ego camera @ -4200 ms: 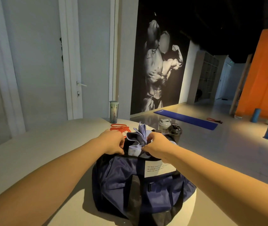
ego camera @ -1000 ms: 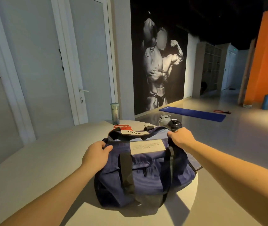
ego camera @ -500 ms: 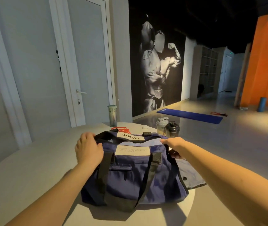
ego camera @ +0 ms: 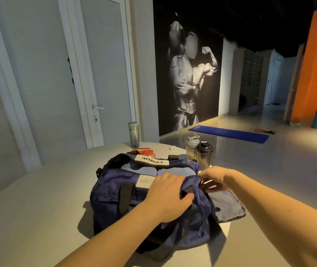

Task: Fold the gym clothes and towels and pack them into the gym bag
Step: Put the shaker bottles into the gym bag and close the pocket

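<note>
While the bag sits on the table with folded cloth inside, the left hand clamps its rim taut. The right hand pinches the bag's end, presumably a zipper pull.

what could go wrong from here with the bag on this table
The right hand pinches the gym bag just in front of two shaker bottles; a tug might tip them.
Folded cloth sits high in the open top and could snag.
The grey pad lies at the table edge and may slide off.
</note>
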Available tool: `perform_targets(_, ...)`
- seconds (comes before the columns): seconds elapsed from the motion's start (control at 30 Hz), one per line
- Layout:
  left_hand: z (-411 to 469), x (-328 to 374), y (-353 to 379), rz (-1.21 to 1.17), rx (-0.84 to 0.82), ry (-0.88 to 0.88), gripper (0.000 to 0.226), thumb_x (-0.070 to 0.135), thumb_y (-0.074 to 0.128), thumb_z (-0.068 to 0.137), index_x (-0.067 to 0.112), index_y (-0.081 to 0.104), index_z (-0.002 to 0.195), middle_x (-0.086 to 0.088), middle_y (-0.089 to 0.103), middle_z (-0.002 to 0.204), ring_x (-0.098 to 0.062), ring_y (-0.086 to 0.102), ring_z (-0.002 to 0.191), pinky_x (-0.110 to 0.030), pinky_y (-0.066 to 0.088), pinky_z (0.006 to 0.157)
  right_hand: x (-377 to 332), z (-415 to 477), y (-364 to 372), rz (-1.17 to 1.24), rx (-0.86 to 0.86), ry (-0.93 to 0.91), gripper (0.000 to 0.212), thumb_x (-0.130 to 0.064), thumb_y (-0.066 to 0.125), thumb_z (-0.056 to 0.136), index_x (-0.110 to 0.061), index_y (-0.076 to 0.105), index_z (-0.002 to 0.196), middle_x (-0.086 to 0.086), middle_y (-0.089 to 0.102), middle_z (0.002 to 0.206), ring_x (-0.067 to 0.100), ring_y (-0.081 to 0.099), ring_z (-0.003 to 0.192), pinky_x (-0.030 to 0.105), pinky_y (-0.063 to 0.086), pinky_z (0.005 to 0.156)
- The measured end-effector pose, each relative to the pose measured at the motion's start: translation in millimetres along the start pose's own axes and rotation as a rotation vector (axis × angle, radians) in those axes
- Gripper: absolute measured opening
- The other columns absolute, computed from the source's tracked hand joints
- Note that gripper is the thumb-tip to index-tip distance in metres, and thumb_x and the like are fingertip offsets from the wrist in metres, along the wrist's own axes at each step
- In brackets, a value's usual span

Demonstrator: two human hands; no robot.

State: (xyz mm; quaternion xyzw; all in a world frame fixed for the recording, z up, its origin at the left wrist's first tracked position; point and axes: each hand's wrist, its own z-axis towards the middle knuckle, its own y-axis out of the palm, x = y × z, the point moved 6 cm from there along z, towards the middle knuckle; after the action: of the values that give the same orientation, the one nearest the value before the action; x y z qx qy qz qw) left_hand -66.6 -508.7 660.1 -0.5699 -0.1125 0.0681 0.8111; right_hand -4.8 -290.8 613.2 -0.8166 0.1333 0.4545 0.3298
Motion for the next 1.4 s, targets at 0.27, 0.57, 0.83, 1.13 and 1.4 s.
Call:
perform_targets(0.27, 13.7, 5.0, 0.6, 0.145, 0.008, 0.0, 0.03, 0.042, 0.056, 0.098, 0.025, 0.053, 0.124, -0.001, 0.06, 0.125, -0.025, 0.049, 0.117, -0.039, 0.039, 0.104, -46.1, -9.5, -28.9, -0.307, 0.243, -0.213, 0.019, -0.022, 0.066, 0.089, -0.003, 0.065, 0.092, 0.011, 0.065, 0.08, 0.023, 0.064, 0.068, 0.028, 0.057, 0.059)
perform_targets(0.57, 7.8, -53.6, -32.3, -0.039, 0.202, -0.303, 0.024, 0.027, 0.051, 0.103, 0.035, 0.062, 0.122, 0.007, 0.062, 0.127, -0.021, 0.047, 0.127, -0.042, 0.033, 0.112, -61.6, -18.2, -2.0, 0.09, 0.017, -0.365, 0.011, -0.018, 0.058, 0.088, -0.009, 0.056, 0.083, 0.01, 0.059, 0.082, 0.022, 0.055, 0.082, 0.031, 0.043, 0.075)
perform_targets(0.83, -84.1, 4.0, 2.6, -0.262, 0.256, -0.396, 0.046, 0.053, 0.059, 0.095, 0.039, 0.032, 0.13, 0.016, 0.049, 0.127, -0.008, 0.052, 0.118, -0.024, 0.044, 0.09, -49.8, -20.8, 22.8, 0.198, 0.052, -0.32, 0.016, -0.024, 0.063, 0.071, -0.014, 0.056, 0.081, 0.012, 0.054, 0.077, 0.026, 0.052, 0.073, 0.038, 0.041, 0.066)
perform_targets(1.13, -104.0, -11.1, 18.2, -0.398, 0.116, -0.573, 0.14, 0.085, 0.065, 0.067, 0.032, -0.034, 0.151, 0.001, -0.033, 0.163, -0.023, -0.025, 0.153, -0.054, 0.005, 0.126, -64.1, -58.9, 60.6, 0.203, 0.033, -0.245, 0.019, -0.019, 0.06, 0.094, -0.006, 0.066, 0.106, 0.018, 0.07, 0.102, 0.034, 0.07, 0.094, 0.042, 0.062, 0.074)
perform_targets(1.4, -95.3, -86.3, -1.1, -0.349, 0.295, -0.619, 0.138, 0.068, 0.076, 0.073, 0.025, -0.026, 0.154, -0.005, -0.024, 0.166, -0.026, -0.021, 0.154, -0.053, 0.007, 0.126, -92.5, -69.0, 127.5, 0.299, 0.022, -0.23, 0.01, -0.016, 0.055, 0.098, -0.01, 0.062, 0.101, 0.016, 0.07, 0.109, 0.033, 0.067, 0.101, 0.052, 0.057, 0.092)
